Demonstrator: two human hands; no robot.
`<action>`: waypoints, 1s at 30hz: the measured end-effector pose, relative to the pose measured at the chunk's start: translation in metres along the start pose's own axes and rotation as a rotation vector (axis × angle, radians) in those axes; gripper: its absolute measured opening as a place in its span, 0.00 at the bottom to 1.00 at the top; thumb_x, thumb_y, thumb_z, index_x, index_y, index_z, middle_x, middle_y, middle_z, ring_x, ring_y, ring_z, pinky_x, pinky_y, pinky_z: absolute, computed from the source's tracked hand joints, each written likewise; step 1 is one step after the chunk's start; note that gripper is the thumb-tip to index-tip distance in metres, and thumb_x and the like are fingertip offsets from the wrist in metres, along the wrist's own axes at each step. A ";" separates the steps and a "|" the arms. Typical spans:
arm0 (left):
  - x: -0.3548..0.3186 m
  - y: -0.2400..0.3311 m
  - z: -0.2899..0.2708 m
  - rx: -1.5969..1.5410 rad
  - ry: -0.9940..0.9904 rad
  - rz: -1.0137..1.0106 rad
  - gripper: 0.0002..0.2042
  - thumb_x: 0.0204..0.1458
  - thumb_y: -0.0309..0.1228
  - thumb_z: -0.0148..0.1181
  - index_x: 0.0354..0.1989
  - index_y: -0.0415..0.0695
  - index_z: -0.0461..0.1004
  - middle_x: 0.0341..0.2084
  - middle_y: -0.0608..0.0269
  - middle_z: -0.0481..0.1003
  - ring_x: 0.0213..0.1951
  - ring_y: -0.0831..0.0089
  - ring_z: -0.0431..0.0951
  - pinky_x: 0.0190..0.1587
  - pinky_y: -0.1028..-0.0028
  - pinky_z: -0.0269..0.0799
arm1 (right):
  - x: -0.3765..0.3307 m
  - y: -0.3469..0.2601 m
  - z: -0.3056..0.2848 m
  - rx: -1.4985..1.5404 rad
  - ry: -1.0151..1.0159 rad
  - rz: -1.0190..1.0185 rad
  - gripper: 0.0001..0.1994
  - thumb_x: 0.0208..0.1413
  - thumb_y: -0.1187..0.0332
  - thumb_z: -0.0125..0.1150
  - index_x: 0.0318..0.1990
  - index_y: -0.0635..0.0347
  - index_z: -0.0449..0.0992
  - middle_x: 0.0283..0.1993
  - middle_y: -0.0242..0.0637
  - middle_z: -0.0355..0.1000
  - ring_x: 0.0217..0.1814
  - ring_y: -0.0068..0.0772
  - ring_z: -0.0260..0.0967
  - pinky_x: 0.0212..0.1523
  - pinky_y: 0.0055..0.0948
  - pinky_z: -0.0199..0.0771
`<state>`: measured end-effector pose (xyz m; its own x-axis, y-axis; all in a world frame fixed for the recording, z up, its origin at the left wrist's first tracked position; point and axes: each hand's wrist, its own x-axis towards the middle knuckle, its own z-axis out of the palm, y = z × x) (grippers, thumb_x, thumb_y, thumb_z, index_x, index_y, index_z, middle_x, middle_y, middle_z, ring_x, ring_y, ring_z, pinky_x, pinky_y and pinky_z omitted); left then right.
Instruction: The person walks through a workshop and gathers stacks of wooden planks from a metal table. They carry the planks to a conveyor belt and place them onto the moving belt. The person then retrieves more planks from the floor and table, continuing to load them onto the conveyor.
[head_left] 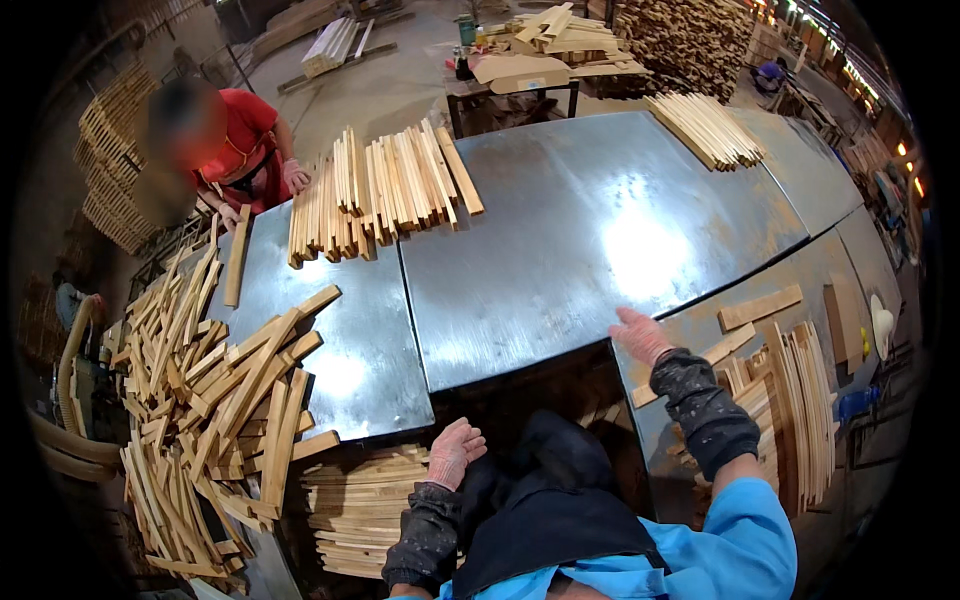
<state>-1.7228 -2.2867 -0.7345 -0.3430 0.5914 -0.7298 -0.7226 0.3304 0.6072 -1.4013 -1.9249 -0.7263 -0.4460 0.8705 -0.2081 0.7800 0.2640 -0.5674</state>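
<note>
My right hand point(641, 335), in a pinkish glove, rests flat on the edge of the metal table point(560, 250), fingers spread, holding nothing. My left hand point(454, 452), gloved too, hangs below the table's cut-out with fingers curled loosely and empty, just above a stack of wooden slats point(360, 510). A short flat board point(760, 307) lies to the right of my right hand, and a bundle of thin slats point(800, 410) stands on edge further right.
Across the table a person in a red shirt point(245, 140) handles a row of slats point(380, 190). A loose heap of slats point(210, 390) covers the left end. Another slat bundle point(705, 128) lies far right. Pallets and timber piles surround the floor.
</note>
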 end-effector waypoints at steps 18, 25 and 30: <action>0.274 0.188 0.087 0.233 0.369 0.228 0.21 0.64 0.34 0.64 0.59 0.32 0.73 0.36 0.66 0.75 0.39 0.71 0.76 0.44 0.68 0.75 | 0.367 -0.120 0.123 -0.033 -0.082 -0.080 0.27 0.63 0.54 0.61 0.64 0.62 0.71 0.59 0.54 0.77 0.63 0.62 0.71 0.65 0.54 0.71; 0.394 0.286 0.064 0.349 0.488 0.384 0.41 0.62 0.32 0.65 0.79 0.31 0.51 0.71 0.37 0.64 0.69 0.52 0.69 0.69 0.64 0.67 | 0.494 -0.162 0.166 -0.075 0.067 -0.113 0.32 0.66 0.54 0.58 0.73 0.59 0.65 0.71 0.52 0.70 0.76 0.55 0.62 0.74 0.53 0.62; 0.459 0.339 0.067 0.292 0.573 0.517 0.41 0.60 0.29 0.64 0.79 0.32 0.49 0.66 0.45 0.62 0.54 0.63 0.71 0.53 0.66 0.70 | 0.547 -0.191 0.201 -0.148 0.090 -0.170 0.33 0.67 0.56 0.56 0.77 0.57 0.62 0.76 0.48 0.65 0.81 0.52 0.56 0.80 0.49 0.53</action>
<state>-2.0847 -1.8543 -0.8428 -0.8994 0.2808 -0.3350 -0.2315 0.3441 0.9099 -1.8825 -1.5833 -0.8922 -0.5407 0.8400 -0.0443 0.7559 0.4621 -0.4637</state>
